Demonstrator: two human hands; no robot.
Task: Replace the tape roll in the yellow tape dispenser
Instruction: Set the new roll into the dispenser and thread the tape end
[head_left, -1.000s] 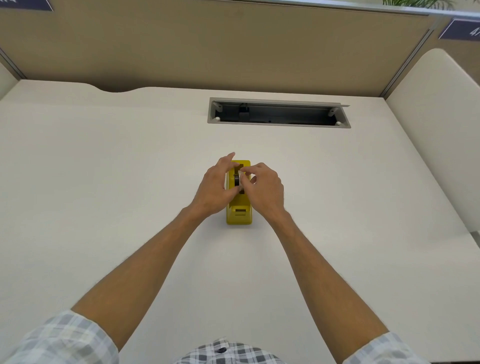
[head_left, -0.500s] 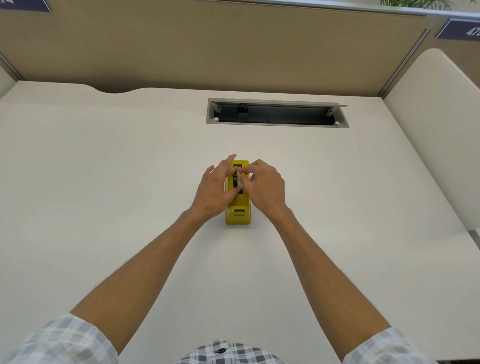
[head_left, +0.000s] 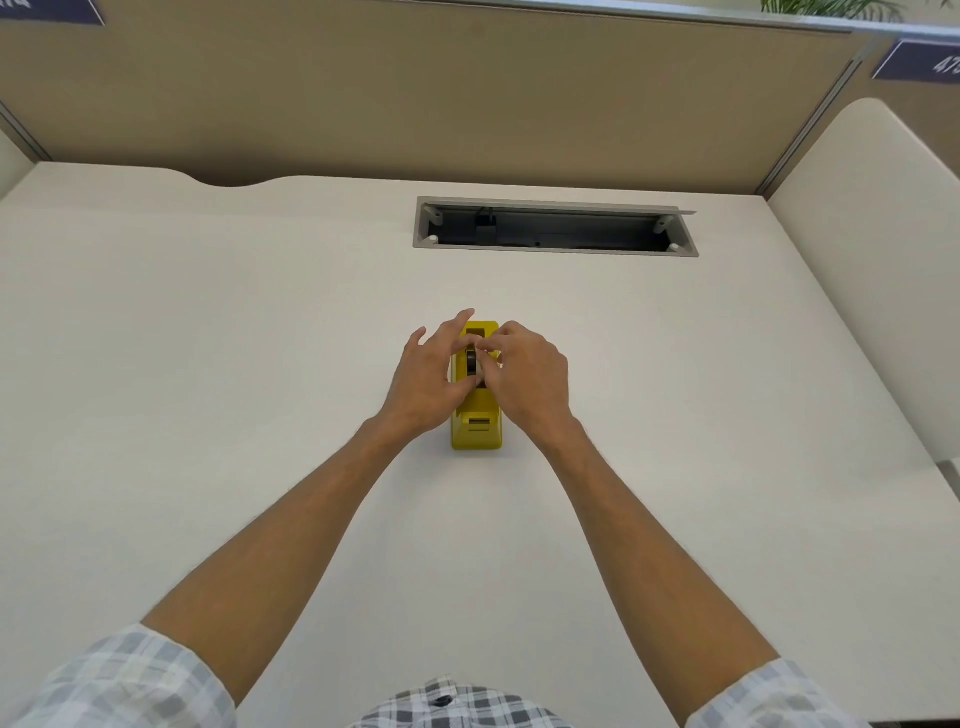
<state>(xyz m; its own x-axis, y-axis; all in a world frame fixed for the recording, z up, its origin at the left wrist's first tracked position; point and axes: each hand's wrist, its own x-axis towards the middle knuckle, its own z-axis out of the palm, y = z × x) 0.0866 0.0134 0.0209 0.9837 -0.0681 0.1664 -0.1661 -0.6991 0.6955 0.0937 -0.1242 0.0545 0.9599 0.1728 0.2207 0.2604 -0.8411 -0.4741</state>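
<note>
White desk (head_left: 218, 364), cable tray slot (head_left: 556, 228) beyond the fingers. Partition sign (head_left: 924, 62): "47", rest cut off. Yellow tape dispenser (head_left: 477, 423) between both hands. Left hand (head_left: 431, 371) and right hand (head_left: 524, 374) pinch the dark tape roll (head_left: 471, 361) from either side.

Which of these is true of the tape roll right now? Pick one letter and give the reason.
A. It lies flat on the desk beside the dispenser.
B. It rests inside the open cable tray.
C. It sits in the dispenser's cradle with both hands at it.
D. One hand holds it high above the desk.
C: the dark tape roll sits in the yellow tape dispenser, with the left hand and right hand meeting on either side of it.
</note>
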